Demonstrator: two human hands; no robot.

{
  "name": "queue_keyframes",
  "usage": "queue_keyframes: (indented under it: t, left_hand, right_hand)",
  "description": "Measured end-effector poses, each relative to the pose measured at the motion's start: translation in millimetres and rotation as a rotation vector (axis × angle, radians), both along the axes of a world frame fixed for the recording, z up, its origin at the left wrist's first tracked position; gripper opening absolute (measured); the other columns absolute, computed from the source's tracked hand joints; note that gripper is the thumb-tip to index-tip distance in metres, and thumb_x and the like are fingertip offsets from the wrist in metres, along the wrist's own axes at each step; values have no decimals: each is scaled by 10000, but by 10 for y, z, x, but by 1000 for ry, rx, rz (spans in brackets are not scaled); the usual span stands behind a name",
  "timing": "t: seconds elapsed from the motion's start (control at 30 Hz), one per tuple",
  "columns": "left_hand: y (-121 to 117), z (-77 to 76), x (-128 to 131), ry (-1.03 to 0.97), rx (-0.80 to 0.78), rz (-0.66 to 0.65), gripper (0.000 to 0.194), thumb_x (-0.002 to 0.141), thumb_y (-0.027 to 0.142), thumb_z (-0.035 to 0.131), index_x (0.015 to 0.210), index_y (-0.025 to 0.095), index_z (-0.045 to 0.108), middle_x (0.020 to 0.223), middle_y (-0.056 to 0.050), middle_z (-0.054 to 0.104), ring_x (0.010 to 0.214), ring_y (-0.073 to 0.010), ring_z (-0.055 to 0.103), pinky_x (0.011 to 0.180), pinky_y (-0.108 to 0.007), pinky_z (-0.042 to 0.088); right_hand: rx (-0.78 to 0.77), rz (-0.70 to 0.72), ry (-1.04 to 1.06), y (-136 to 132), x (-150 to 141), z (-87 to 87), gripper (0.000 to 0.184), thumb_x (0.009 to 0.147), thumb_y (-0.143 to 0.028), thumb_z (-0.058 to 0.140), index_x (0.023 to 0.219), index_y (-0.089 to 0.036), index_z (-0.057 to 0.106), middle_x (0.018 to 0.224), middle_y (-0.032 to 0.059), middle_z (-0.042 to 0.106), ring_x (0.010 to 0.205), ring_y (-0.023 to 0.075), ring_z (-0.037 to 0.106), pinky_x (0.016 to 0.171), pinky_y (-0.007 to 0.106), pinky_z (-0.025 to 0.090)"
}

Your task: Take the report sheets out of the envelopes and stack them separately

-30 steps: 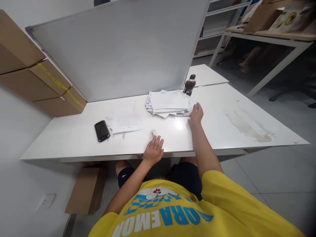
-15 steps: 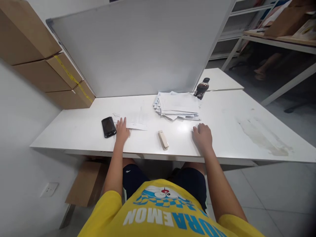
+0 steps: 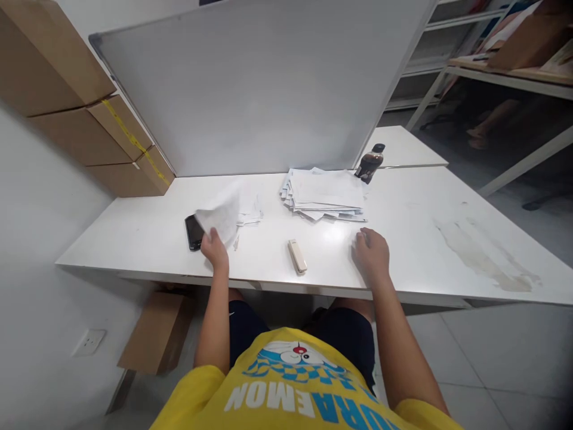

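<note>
My left hand (image 3: 215, 249) is closed on the lower edge of a sheet of paper (image 3: 222, 214), raised and bent above the desk. The sheet partly covers a black phone-like device (image 3: 194, 232). Just right of it, a few more papers (image 3: 249, 214) lie on the desk, with small scraps near their lower edge. My right hand (image 3: 372, 254) rests on the desktop, its fingers curled in and nothing visible in them. Between my hands lies a cream stapler (image 3: 297, 257), touched by neither. A thick, uneven stack of papers (image 3: 326, 190) is beyond the stapler.
A dark drink bottle (image 3: 370, 164) stands beside the paper stack. The whiteboard (image 3: 250, 89) rises along the desk's back edge. Cardboard boxes (image 3: 120, 134) are piled at the left. A greyish stain (image 3: 487, 257) marks the desk (image 3: 416, 239) at right. Another person's legs show far right.
My left hand has gone from lying spread on the papers to gripping a sheet and lifting it leftward over the phone-like device. My right hand stays on the desk, nearly unmoved.
</note>
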State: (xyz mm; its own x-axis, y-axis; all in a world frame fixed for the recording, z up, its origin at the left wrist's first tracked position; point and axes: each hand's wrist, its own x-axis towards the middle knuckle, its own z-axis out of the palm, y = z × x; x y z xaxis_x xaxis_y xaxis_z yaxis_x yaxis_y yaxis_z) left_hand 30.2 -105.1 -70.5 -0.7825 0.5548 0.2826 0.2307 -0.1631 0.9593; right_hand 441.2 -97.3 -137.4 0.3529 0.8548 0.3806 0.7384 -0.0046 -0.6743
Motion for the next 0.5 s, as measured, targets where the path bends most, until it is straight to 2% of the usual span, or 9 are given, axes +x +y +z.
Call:
queue_keyframes:
  t: [0.03,0.1,0.17,0.27,0.37,0.5]
  left_hand:
    - [-63,20,96,-196,45,8,289,865,418,631,941,144,686,997,-130,726,950,-254,689,831,-363,535]
    - [-187,51,291,-508,69,-82,276,855,394,660,996,158,669,1060,-127,718,963,-239,691,775,-341,555]
    - [-285,67,456,-660,23,-186,253,843,350,687,1022,173,666,1104,-127,713,998,-235,685,746,-316,561]
    - [-337,54,596,-697,-67,-230,240,858,355,674,1007,166,675,1091,-132,718,995,-225,680,670,-258,549]
    - [-304,-2,631,-675,-121,-242,250,885,384,629,965,151,674,1014,-128,723,902,-201,682,599,-231,523]
    - [-264,-75,615,-644,-159,-277,246,848,386,660,878,142,664,887,-100,710,782,-178,674,627,-253,531]
  right_hand:
    - [38,-12,19,-22,-5,31,450,875,-393,381,1110,-121,652,1162,192,665,1145,313,562,1023,519,411]
    - [96,-31,28,-67,-20,97,403,877,-366,380,1063,-142,659,1104,173,686,1088,300,590,989,497,434]
    - [125,-21,12,-105,-41,157,365,882,-343,374,1007,-156,662,1053,162,698,1044,288,606,962,476,450]
    - [106,46,-36,-133,-71,212,339,893,-330,364,952,-172,658,1014,152,705,1008,278,612,930,454,464]
    - [7,137,-105,-141,-92,230,329,893,-335,373,921,-173,659,989,152,708,984,283,607,895,440,467]
    - [-104,194,-159,-162,-113,247,324,897,-336,385,886,-169,662,978,158,706,954,278,599,862,413,455]
